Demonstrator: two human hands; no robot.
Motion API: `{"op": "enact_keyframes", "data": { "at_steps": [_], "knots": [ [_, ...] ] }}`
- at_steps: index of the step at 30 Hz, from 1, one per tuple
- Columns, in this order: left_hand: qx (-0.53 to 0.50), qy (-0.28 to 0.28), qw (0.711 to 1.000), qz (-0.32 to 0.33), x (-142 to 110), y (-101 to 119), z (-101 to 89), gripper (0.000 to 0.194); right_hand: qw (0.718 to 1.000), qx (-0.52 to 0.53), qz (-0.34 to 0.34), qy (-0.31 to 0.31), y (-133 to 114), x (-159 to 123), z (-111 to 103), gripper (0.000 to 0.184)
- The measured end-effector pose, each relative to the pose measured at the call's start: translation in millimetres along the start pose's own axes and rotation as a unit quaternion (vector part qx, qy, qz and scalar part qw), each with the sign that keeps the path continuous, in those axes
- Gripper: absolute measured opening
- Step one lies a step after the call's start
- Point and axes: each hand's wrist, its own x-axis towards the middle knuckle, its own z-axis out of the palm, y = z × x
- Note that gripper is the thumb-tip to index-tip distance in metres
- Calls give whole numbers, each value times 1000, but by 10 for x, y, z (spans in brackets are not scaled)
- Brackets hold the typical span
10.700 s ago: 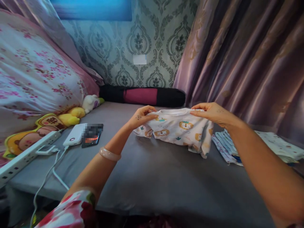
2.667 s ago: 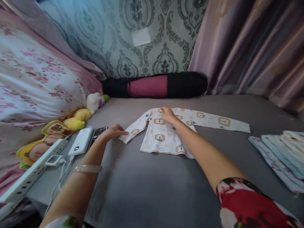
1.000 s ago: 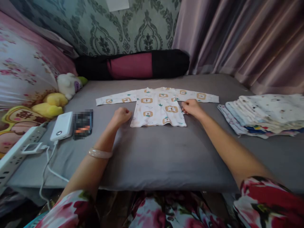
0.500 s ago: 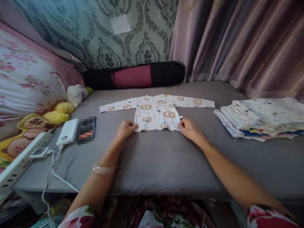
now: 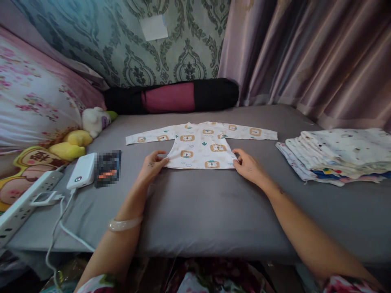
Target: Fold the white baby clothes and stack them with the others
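A small white long-sleeved shirt (image 5: 200, 147) printed with tan lion faces and green leaves lies flat on the grey sheet (image 5: 195, 203), sleeves stretched out to both sides. My left hand (image 5: 152, 163) pinches its bottom hem at the left corner, thumb on top. At the right corner of the hem, my right hand (image 5: 247, 165) grips the cloth between thumb and fingers. Between the two hands the hem is pulled straight and taut. A pale bangle (image 5: 125, 224) circles my left wrist.
To the right is a stack of folded clothes (image 5: 336, 156). On the left lie a power strip (image 5: 30, 199), a white power bank (image 5: 82, 171) with cables, a blurred-out dark item (image 5: 107, 167) and plush toys (image 5: 71, 142). A black and maroon roll (image 5: 171, 97) lies along the wall.
Both my hands have moved apart, the left one further left. The shirt's hem, wavy before, is now wider and straight. The view has shifted slightly.
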Motion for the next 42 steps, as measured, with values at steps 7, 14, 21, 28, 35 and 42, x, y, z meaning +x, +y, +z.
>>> {"op": "enact_keyframes", "data": {
  "at_steps": [7, 14, 21, 28, 35, 42],
  "knots": [
    [116, -55, 990, 52, -29, 27, -21, 47, 995, -78, -44, -34, 13, -48, 24, 39],
    [96, -71, 992, 43, 109, -8, -47, 45, 993, -71, -56, -81, 40, 33, -36, 37],
    [311, 52, 942, 112, 411, 226, 168, 26, 996, -9, -56, -70, 241, 621, -206, 26],
    [272, -106, 922, 254, 422, 725, 1523, 28, 985, -159, -66, -5, 138, 1271, -43, 29],
    [304, -115, 903, 280, 229, 752, 2096, 34, 953, -260, -146, -47, 121, 1342, -29, 38],
    [376, -149, 858, 318, 60, 686, 2061, 55, 926, -321, -196, -35, 201, 1398, -121, 37]
  ]
}}
